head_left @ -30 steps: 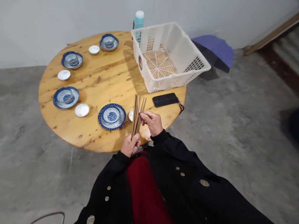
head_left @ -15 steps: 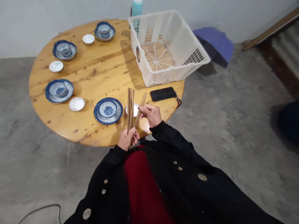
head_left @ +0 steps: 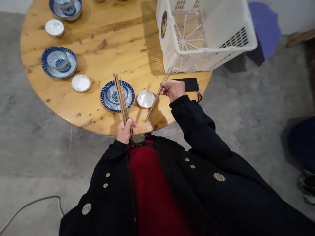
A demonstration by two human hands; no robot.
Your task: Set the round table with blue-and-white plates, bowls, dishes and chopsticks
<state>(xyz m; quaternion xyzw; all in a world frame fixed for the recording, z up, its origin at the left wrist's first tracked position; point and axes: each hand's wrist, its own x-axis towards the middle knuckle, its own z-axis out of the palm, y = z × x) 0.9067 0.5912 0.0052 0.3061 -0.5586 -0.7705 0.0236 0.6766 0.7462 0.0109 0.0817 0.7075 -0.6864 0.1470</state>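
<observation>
Several wooden chopsticks [head_left: 119, 96] stick up from my left hand [head_left: 126, 130], which is closed around their lower ends at the table's front edge. Behind them, partly covered, lies a blue-and-white plate with a bowl on it [head_left: 107, 104]. My right hand [head_left: 173, 89] pinches a pair of chopsticks [head_left: 155, 105] near their upper part. They slant over the table, lower ends toward me, just right of a small white dish [head_left: 146, 99]. A black phone [head_left: 191, 84] with a strap is partly hidden behind my right hand.
A white plastic basket [head_left: 209, 51] stands on the round wooden table [head_left: 115, 49] at the back right. More blue-patterned plates with bowls [head_left: 73, 67] and small white dishes [head_left: 81, 83] line the left side. A purple umbrella [head_left: 267, 29] is beyond the basket.
My right hand has drawn a pair of chopsticks away from the bunch and moved right, past the small white dish. My left hand has shifted slightly left. The view has tilted down.
</observation>
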